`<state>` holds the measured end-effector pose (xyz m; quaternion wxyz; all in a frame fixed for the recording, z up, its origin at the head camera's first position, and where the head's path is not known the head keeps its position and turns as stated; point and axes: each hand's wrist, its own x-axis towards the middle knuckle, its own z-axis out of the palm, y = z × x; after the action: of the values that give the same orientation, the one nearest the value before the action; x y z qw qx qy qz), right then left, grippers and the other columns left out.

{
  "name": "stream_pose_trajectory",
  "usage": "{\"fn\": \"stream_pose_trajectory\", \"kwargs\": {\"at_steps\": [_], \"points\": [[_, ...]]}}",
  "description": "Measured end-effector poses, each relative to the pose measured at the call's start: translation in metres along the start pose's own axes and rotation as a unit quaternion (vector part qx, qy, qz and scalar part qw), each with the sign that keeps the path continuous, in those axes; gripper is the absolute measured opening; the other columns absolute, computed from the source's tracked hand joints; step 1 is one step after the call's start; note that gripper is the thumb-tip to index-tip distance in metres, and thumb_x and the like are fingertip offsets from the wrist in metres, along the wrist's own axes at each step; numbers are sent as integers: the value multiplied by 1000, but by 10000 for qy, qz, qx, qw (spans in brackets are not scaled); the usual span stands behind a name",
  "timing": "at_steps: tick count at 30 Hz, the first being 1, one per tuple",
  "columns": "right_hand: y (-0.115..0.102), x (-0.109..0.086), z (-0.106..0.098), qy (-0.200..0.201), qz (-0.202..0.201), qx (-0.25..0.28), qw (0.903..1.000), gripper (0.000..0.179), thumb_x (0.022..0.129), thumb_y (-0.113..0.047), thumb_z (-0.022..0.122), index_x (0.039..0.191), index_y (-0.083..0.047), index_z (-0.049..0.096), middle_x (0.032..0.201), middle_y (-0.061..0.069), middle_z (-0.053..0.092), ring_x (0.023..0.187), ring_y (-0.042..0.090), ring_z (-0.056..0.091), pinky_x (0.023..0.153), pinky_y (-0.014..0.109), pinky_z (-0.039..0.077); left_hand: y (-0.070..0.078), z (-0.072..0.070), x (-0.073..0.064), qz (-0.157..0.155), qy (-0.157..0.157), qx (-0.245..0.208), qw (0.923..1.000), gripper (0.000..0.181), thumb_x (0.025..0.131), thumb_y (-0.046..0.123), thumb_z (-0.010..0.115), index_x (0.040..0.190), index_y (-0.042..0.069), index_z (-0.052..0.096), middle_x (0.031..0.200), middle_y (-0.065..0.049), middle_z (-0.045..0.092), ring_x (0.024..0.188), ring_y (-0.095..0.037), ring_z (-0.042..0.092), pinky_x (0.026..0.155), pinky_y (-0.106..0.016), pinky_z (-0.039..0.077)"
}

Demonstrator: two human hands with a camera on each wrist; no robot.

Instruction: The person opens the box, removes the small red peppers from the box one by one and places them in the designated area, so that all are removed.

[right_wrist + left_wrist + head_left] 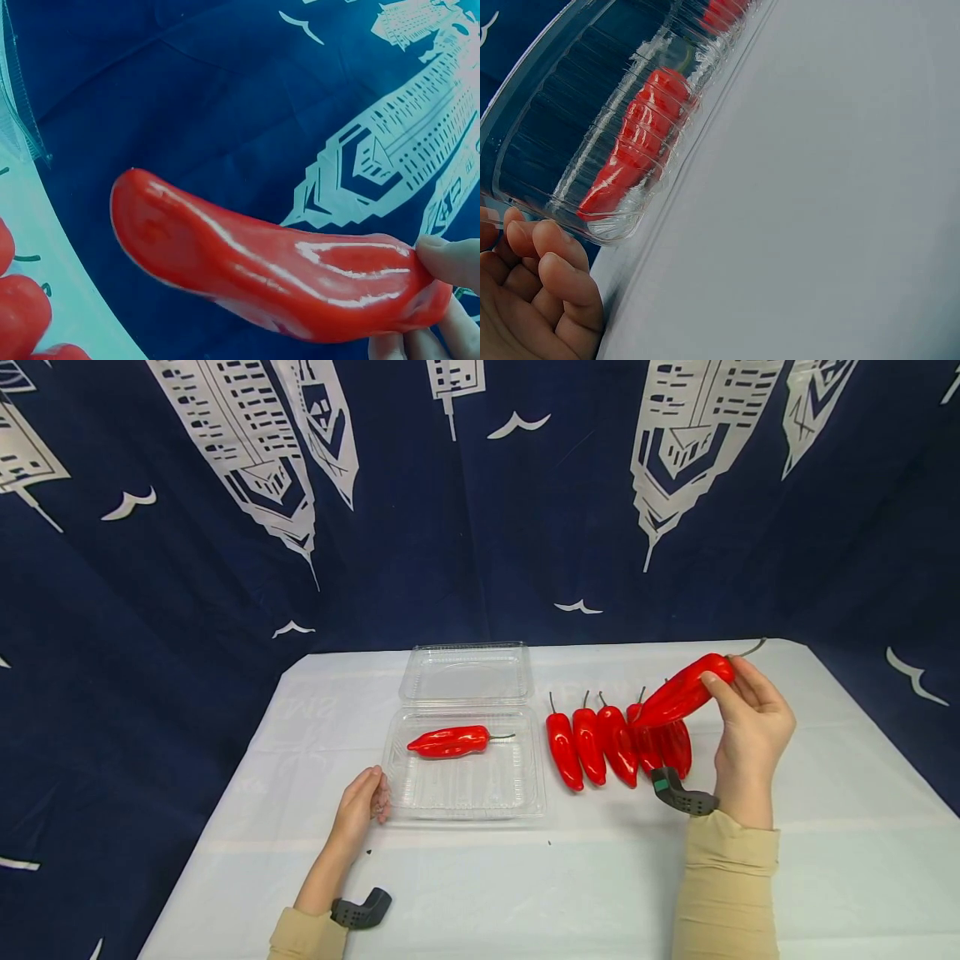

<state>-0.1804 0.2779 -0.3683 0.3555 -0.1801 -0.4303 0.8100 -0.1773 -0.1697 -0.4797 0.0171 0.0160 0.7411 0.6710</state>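
Observation:
My right hand (756, 722) pinches a long red chili pepper (678, 692) near its stem end, between thumb and fingers. It is held above the right part of a row of red chili peppers (564, 752) on the table. In the right wrist view the held pepper (262, 270) points its blunt tip to the left. A clear plastic clamshell container (465, 806) lies with its lid raised back, and one red pepper (450, 742) lies crosswise in its base. At the container's left edge, my left hand (360, 800) holds the rim with curled fingers.
The white-covered table (525, 893) carries everything. Behind it hangs a dark blue cloth (465, 552) with white building and bird prints. The container's transparent lid (467, 675) reaches toward the table's back edge. The row of peppers stands just right of the container, stems pointing away.

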Motion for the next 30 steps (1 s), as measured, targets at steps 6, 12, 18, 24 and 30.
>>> {"fn": "stream_pose_trajectory", "kwargs": {"at_steps": [6,12,18,24,30], "points": [[-1,5,-6,151,91,49,9998,46,68,4,81,111,-2,68,111,12,61,96,18,60,67,22,52,0,0,0,15,-17,-1,10000,35,105,26,29,86,0,43,65,-2,39,51,-11,41,46,-21,37],[-1,12,-15,373,82,-228,9990,42,72,0,80,111,-6,69,119,11,58,98,17,58,72,20,52,4,-1,0,-148,-56,-52,9999,34,105,23,28,86,0,43,66,-3,39,52,-11,41,47,-21,37],[0,18,-23,468,138,-553,9973,38,78,-3,75,115,-9,67,129,8,52,110,17,53,95,27,41,8,0,-1,-203,-106,-67,9997,32,105,17,27,86,-2,43,67,-5,39,52,-12,41,47,-21,37],[5,25,-30,543,408,-842,9941,44,78,-5,75,120,-13,63,130,4,53,112,15,52,101,27,36,4,0,-1,-159,-35,-44,9999,33,105,22,28,85,0,43,66,-3,39,52,-11,41,47,-20,37],[26,48,-53,409,392,-1553,9862,50,76,-22,79,123,-20,62,132,-1,53,116,14,51,99,22,37,-1,0,0,5,51,34,10000,35,104,29,31,85,2,43,66,-2,39,52,-10,41,46,-20,37]]}}
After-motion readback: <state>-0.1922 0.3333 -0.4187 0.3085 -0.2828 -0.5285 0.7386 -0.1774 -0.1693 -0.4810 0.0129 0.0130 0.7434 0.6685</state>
